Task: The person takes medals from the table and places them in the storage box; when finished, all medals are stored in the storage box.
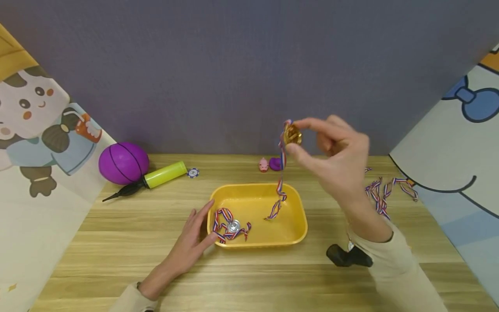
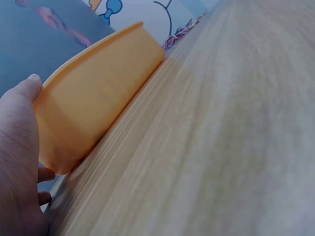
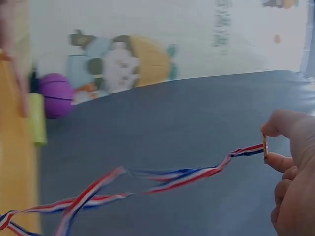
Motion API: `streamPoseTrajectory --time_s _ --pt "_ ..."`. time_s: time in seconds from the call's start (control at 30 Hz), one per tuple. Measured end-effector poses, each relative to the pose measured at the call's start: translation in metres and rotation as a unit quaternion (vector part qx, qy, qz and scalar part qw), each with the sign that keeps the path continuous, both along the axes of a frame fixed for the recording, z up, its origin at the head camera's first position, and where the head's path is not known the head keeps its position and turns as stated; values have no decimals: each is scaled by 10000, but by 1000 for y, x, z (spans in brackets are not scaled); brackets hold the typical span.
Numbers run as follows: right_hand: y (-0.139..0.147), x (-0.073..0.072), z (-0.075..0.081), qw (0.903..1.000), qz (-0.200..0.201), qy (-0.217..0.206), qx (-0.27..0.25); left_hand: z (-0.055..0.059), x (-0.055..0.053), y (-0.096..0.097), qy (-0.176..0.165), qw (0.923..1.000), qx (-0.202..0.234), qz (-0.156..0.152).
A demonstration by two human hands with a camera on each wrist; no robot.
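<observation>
My right hand point(image 1: 343, 160) pinches a gold medal point(image 1: 293, 135) by its edges between thumb and forefinger, raised above the table. From it a red, white and blue ribbon point(image 1: 282, 160) hangs down towards the yellow plastic tray point(image 1: 263, 242); the right wrist view shows the medal point(image 3: 265, 146) edge-on. Inside the tray, on the left, lies a silver medal point(image 1: 233, 225) with its striped ribbon bunched round it. My left hand point(image 1: 187, 242) rests against the tray's left end, fingers spread and thumb at the near corner. The left wrist view shows its thumb point(image 2: 29, 88) at the rim.
More striped ribbons point(image 1: 383, 193) lie at the right, partly behind my right forearm. Near that sleeve is a black object point(image 1: 347, 255). At the back stand a pink pig point(image 1: 263, 164) and a purple figure point(image 1: 275, 164). A purple ball point(image 1: 124, 163), yellow-green pump point(image 1: 165, 174) and poker chip point(image 1: 192, 173) are left.
</observation>
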State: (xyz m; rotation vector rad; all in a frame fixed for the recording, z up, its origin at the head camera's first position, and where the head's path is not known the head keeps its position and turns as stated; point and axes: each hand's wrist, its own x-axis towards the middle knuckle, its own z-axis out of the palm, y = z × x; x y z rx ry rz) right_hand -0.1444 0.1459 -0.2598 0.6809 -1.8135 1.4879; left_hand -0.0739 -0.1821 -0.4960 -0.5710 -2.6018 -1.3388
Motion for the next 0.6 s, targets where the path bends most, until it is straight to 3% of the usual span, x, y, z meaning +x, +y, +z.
streamPoseTrajectory --time_s 0.13,0.3,0.47,0.6 --pt "-14 -1 -52 9898 169 -791 1174 0 0 0 10 10000 20 0" --pt "-30 5 -108 9630 209 -1435 2274 -1 0 0 -19 10000 9 24" --pt "-37 14 -143 9322 254 -1838 3106 0 0 0 -50 10000 11 24" --pt "-34 19 -158 9246 386 -1981 3231 -1 0 -1 -83 10000 14 2"
